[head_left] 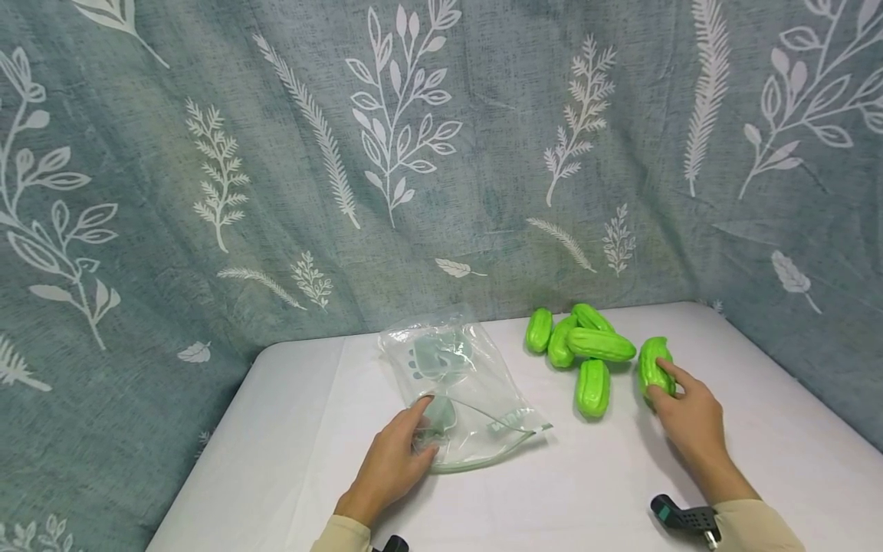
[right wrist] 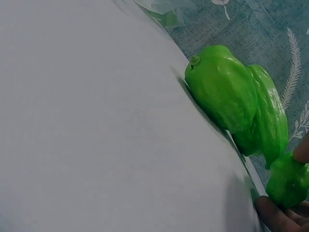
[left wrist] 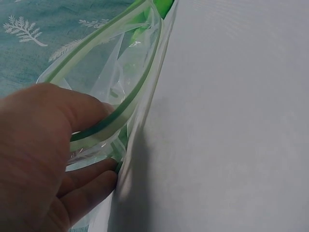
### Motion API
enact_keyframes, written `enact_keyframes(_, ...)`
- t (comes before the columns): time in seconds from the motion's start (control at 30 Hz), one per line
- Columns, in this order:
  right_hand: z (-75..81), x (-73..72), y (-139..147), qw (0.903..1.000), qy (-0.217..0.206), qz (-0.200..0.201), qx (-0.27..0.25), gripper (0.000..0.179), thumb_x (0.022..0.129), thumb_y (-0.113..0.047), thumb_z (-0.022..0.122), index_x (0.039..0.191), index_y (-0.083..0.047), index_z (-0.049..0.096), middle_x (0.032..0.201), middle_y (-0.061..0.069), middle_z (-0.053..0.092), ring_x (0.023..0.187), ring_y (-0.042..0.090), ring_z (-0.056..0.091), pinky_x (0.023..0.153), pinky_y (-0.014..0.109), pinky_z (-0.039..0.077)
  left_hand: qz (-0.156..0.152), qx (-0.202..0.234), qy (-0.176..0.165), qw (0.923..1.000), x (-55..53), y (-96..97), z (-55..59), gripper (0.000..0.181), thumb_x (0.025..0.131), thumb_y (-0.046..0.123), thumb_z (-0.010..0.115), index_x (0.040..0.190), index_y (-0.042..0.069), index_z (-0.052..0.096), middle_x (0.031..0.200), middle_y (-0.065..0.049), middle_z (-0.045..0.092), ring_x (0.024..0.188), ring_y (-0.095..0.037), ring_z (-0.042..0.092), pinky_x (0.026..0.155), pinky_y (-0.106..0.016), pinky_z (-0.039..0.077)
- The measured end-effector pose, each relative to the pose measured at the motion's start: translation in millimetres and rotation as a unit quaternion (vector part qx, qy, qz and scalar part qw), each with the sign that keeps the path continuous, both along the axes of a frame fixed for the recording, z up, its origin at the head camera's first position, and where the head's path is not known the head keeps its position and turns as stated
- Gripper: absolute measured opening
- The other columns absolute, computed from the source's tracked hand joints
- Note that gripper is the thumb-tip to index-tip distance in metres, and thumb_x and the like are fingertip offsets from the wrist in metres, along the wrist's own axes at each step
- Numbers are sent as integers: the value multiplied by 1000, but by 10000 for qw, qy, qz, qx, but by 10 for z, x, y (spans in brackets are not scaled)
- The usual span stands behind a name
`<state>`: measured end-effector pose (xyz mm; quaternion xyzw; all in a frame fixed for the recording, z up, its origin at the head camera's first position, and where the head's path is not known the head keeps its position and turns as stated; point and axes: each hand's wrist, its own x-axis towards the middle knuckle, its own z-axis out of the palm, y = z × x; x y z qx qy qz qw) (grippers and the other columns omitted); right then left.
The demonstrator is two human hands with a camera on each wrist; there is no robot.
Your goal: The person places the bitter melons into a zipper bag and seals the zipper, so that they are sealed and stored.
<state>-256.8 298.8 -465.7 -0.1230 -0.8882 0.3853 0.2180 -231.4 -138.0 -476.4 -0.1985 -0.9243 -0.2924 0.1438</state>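
Note:
A clear zip-lock bag (head_left: 476,383) with green-edged rims lies on the table, its mouth gaping towards me. My left hand (head_left: 395,460) holds the bag at the left end of that mouth; in the left wrist view the green rim (left wrist: 108,121) crosses a fingertip. On the right, my right hand (head_left: 692,414) grips a bright green, ridged, cucumber-like vegetable (head_left: 653,366) between thumb and fingers. That vegetable (right wrist: 288,181) is partly cut off by the frame in the right wrist view. Several similar green vegetables (head_left: 600,345) lie left of it, some piled together.
A white cloth covers the table (head_left: 290,429). Behind it hangs a grey-green curtain (head_left: 483,153) with white leaf prints. One loose green vegetable (head_left: 593,389) lies in front of the pile. A black wrist device (head_left: 683,517) is by the right sleeve.

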Motion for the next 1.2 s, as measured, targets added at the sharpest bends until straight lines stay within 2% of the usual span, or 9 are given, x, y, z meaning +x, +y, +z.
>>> enact_keyframes(0.23,21,10,19,9993,-106,88,-355,56,96,-19,58,149,-4,46,142,34,47,101,37,58,71,32,44,-53,22,83,9999,1,-4,4,76,85,20,78,152,19,42,116,-1,67,105,-17,66,88,-38,55)
enact_keyframes(0.47,41,31,-10,9961,373,-194,-775,54,97,-22,59,149,-12,49,143,26,49,109,36,60,60,7,39,-43,24,66,10000,2,-6,-5,76,85,19,78,152,19,42,116,-1,67,106,-18,66,89,-39,55)
enact_keyframes(0.53,40,29,-16,9946,546,-253,-848,54,97,-26,61,149,-14,50,142,24,50,105,28,61,60,6,38,-35,-8,64,10000,1,-6,-6,76,85,20,78,152,19,42,116,-1,67,106,-18,66,89,-39,55)
enact_keyframes(0.67,30,19,-26,9899,929,-347,-1008,53,96,-29,67,145,-15,55,137,21,53,87,-1,54,61,5,40,-24,-73,101,9999,0,-8,-6,77,85,19,78,152,19,42,116,-1,67,105,-18,66,89,-39,55)
enact_keyframes(0.77,31,18,-49,9856,1205,-388,-1121,50,94,-26,69,142,-14,58,136,21,56,81,-12,49,62,3,41,-22,-99,125,9999,1,-11,-1,78,84,19,79,152,18,42,115,0,67,105,-17,66,89,-38,55)
enact_keyframes(0.9,44,21,-93,9832,1375,-385,-1135,49,94,-22,69,142,-14,59,138,17,58,88,-8,51,67,3,41,-25,-102,118,9999,-3,-16,-3,78,83,18,80,152,16,42,116,-1,67,105,-18,66,89,-38,55)
enact_keyframes(1.03,55,29,-140,9841,1366,-303,-1091,57,95,-21,68,148,-15,51,139,16,57,97,-2,52,75,4,40,-7,-101,99,9999,-7,-16,-10,78,83,18,79,152,15,42,116,-1,67,104,-18,66,89,-38,56)
enact_keyframes(1.2,49,50,-183,9850,1277,-189,-1143,59,95,-23,68,148,-6,48,142,18,55,95,-8,50,75,2,40,1,-76,30,10000,-1,-15,-14,78,84,18,79,152,16,41,116,-1,67,105,-19,66,89,-39,56)
